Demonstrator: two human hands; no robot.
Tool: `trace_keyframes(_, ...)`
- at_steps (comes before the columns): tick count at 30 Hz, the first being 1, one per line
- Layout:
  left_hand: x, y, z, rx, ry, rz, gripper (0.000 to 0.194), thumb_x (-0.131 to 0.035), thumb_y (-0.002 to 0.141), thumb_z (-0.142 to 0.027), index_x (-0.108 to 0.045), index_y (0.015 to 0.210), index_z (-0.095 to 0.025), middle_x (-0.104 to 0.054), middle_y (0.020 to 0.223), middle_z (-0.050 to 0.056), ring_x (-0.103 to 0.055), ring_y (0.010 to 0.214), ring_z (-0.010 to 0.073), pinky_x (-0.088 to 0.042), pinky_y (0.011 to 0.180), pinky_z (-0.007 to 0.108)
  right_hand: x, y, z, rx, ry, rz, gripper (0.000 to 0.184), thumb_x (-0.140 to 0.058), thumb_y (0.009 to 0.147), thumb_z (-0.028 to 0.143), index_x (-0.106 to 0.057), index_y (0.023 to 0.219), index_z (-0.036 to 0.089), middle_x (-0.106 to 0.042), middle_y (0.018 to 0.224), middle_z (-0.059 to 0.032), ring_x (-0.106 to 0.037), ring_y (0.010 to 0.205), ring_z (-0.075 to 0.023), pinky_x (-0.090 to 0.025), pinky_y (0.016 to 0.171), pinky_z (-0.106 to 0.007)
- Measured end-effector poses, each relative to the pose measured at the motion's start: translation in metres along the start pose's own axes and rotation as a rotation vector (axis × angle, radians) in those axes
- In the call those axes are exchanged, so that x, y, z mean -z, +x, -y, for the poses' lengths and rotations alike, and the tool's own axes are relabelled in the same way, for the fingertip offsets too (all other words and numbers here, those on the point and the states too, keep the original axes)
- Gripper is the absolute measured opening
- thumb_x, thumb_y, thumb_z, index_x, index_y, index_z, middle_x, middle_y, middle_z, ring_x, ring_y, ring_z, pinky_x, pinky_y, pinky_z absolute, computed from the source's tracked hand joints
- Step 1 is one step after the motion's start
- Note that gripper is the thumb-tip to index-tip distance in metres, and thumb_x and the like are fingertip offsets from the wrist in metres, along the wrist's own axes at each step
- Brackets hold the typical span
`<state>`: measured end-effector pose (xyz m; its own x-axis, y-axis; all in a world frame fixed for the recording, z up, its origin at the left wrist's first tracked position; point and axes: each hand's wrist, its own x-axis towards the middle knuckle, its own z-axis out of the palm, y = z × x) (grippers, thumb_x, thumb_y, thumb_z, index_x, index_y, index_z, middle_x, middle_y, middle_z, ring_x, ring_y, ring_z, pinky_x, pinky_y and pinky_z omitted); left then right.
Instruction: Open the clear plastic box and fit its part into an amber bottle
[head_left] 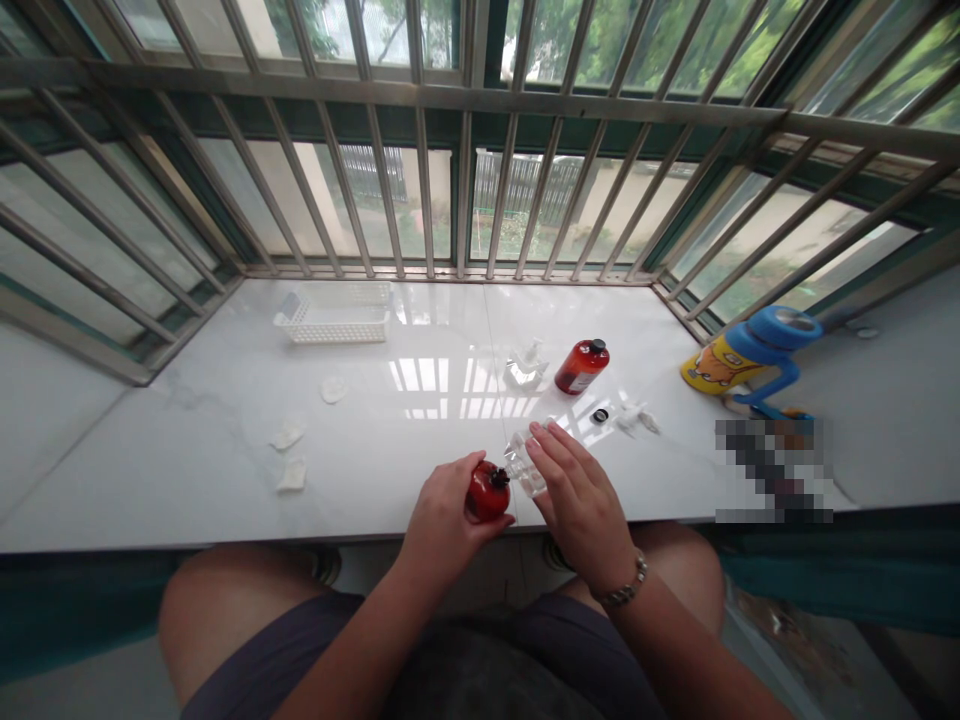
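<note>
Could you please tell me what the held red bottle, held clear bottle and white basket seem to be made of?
Held red bottle: glossy, tinted plastic or glass, given its bright highlights.
Held clear bottle: shiny, see-through plastic or glass by its glints; I cannot tell which.
White basket: probably moulded plastic, smooth-looking, given its regular perforations.

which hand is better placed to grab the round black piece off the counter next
Probably the right hand: it is nearer the black piece, while the left hand is farther off, holding a red bottle. The right would first need to release the clear bottle.
</note>
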<state>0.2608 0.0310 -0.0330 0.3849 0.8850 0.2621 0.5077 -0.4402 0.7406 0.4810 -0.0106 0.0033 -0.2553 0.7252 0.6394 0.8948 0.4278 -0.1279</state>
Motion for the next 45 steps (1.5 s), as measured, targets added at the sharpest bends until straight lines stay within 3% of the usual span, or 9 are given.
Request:
trace_keyframes(30, 0.0001, 0.0006, 0.0002, -0.006, -0.004, -0.013, 0.092, -0.103, 0.067, -0.030, -0.056, 0.145, -0.030, -0.075, 0.128, 0.007, -0.071, 0.113, 0.0320, -0.061, 0.101, 0.051, 0.0044, 0.0042, -0.0054, 0.040, -0.030, 0.026, 0.075, -0.056, 0.102, 0.005, -0.032, 0.171, 0.024, -0.060, 0.159, -0.0127, -0.050, 0.153, -0.0328, -0.057, 0.116, -0.056)
trace_keyframes(37, -0.0007, 0.0008, 0.0012, 0.001, 0.001, -0.006, 0.091, -0.103, 0.068, -0.031, -0.055, 0.145, -0.028, -0.075, 0.128, 0.007, -0.071, 0.114, 0.0319, -0.060, 0.102, 0.051, 0.0058, 0.0043, -0.0066, 0.073, -0.049, 0.042, 0.076, -0.057, 0.101, 0.003, -0.032, 0.171, 0.020, -0.059, 0.159, -0.0148, -0.047, 0.155, -0.0336, -0.057, 0.116, -0.057)
trace_keyframes(45, -0.0006, 0.0004, 0.0017, 0.001, -0.003, 0.003, 0.091, -0.102, 0.069, -0.032, -0.053, 0.147, -0.030, -0.074, 0.129, 0.008, -0.071, 0.114, 0.0333, -0.060, 0.102, 0.054, 0.0071, 0.0064, -0.0072, 0.066, -0.033, 0.040, 0.074, -0.057, 0.102, 0.005, -0.033, 0.170, 0.025, -0.059, 0.160, -0.0122, -0.048, 0.155, -0.0320, -0.056, 0.117, -0.055)
